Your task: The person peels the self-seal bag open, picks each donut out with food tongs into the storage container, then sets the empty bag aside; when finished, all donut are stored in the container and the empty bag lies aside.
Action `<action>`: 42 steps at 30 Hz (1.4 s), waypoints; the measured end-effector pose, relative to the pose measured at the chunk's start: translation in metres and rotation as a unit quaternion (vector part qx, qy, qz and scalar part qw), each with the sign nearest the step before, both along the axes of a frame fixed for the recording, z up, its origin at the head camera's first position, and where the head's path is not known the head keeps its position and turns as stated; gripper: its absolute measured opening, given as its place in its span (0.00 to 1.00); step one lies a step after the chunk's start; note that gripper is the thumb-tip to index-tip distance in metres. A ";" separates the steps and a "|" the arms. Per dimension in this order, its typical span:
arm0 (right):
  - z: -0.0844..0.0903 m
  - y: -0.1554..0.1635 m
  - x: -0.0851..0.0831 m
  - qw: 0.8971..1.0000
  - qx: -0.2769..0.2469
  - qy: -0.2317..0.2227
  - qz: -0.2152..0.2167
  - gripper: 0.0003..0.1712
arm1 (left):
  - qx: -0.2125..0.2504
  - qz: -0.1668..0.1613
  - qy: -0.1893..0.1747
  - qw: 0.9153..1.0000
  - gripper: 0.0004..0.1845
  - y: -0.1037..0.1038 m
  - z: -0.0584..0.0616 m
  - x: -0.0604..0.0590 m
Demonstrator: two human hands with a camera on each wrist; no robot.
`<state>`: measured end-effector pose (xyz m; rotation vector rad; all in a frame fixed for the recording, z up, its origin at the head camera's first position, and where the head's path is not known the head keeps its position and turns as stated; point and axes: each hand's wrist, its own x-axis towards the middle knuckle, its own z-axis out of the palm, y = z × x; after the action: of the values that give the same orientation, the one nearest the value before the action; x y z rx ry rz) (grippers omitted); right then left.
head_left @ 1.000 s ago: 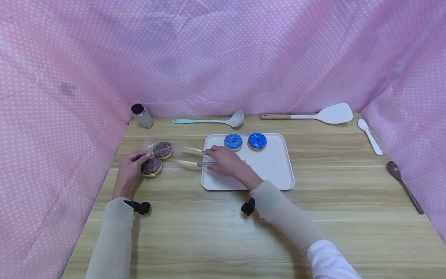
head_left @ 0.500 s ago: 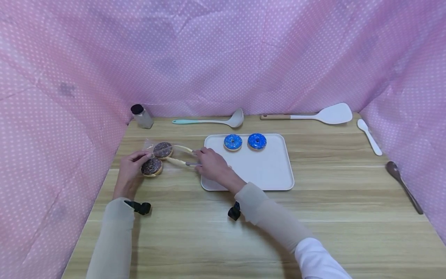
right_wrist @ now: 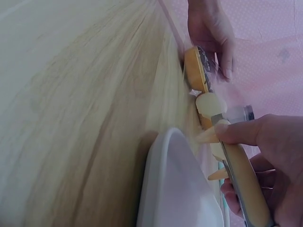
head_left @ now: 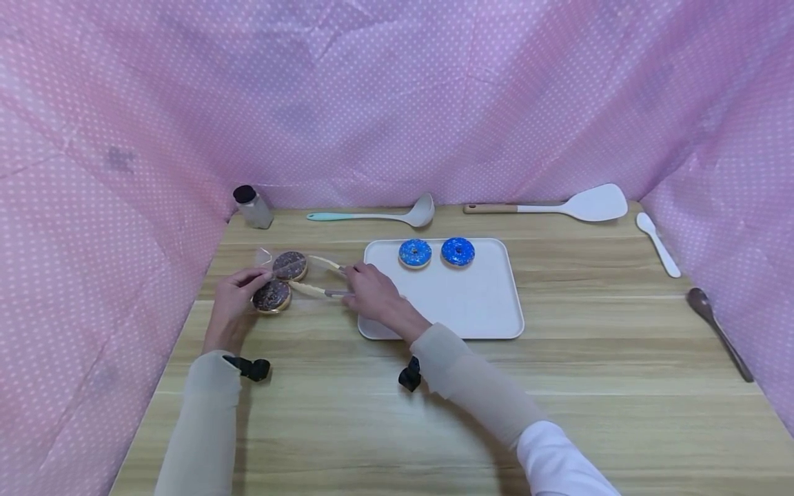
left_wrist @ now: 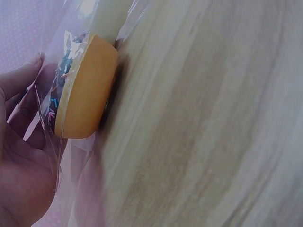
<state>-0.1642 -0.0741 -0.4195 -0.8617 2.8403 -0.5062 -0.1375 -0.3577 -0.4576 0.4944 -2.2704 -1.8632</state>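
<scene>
Two chocolate sprinkled donuts, a far one (head_left: 289, 265) and a near one (head_left: 271, 296), lie in a clear plastic bag (head_left: 267, 256) at the table's left. My left hand (head_left: 257, 277) pinches the bag beside the near donut (left_wrist: 85, 85). My right hand (head_left: 350, 281) grips cream-tipped tongs (head_left: 313, 275). Their two arms are spread, and the tips reach the right side of the far donut. In the right wrist view the tongs (right_wrist: 236, 161) point at a donut (right_wrist: 199, 68) with the left hand (right_wrist: 210, 28) behind it. A white tray (head_left: 471, 303) carries two blue donuts (head_left: 415, 253) (head_left: 457, 251).
Along the back edge stand a dark-capped shaker (head_left: 252, 205), a ladle (head_left: 384, 215) and a white spatula (head_left: 558, 204). A white spoon (head_left: 657, 241) and a brown spoon (head_left: 716, 327) lie at the right. Pink dotted cloth walls the table on three sides.
My right hand has moved left off the tray with the tongs, bringing their tips up to the chocolate donuts. The left hand has kept its hold on the bag.
</scene>
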 end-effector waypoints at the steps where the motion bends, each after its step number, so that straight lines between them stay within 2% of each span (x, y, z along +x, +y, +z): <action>1: 0.000 -0.001 0.000 1.000 -0.001 -0.003 -0.003 0.29 | -0.002 -0.002 -0.004 1.000 0.17 0.000 0.000 0.000; 8: -0.002 -0.005 -0.001 1.000 0.004 -0.003 -0.006 0.29 | 0.018 -0.007 -0.006 1.000 0.15 0.001 0.000 0.001; 12: -0.003 -0.005 -0.001 1.000 0.008 0.005 -0.002 0.27 | 0.039 -0.006 0.003 0.999 0.12 0.002 0.000 0.001; 17: -0.001 -0.001 0.000 1.000 0.011 0.009 -0.003 0.27 | 0.043 -0.003 0.015 0.999 0.09 0.002 -0.001 0.001; 19: 0.001 0.001 0.001 1.000 0.008 0.008 -0.003 0.28 | 0.038 0.001 0.013 0.999 0.10 0.003 -0.002 0.000; 25: 0.003 0.008 0.003 1.000 -0.007 0.002 -0.004 0.29 | 0.068 0.008 -0.007 0.998 0.18 0.002 -0.003 -0.001; 29: 0.003 0.013 0.005 1.000 -0.017 -0.011 -0.012 0.28 | 0.054 0.010 -0.018 0.998 0.20 0.002 -0.003 -0.002; 34: 0.004 0.022 0.008 0.999 -0.017 -0.025 -0.017 0.29 | 0.055 0.010 -0.006 0.998 0.19 0.002 -0.004 -0.002; 42: 0.008 0.046 0.016 0.999 -0.023 -0.032 -0.015 0.28 | 0.009 0.010 -0.020 1.000 0.19 0.001 0.000 0.000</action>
<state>-0.1485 -0.0279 -0.4115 -0.7963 2.7973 -0.5940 -0.1377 -0.3563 -0.4578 0.5603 -2.2679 -1.8828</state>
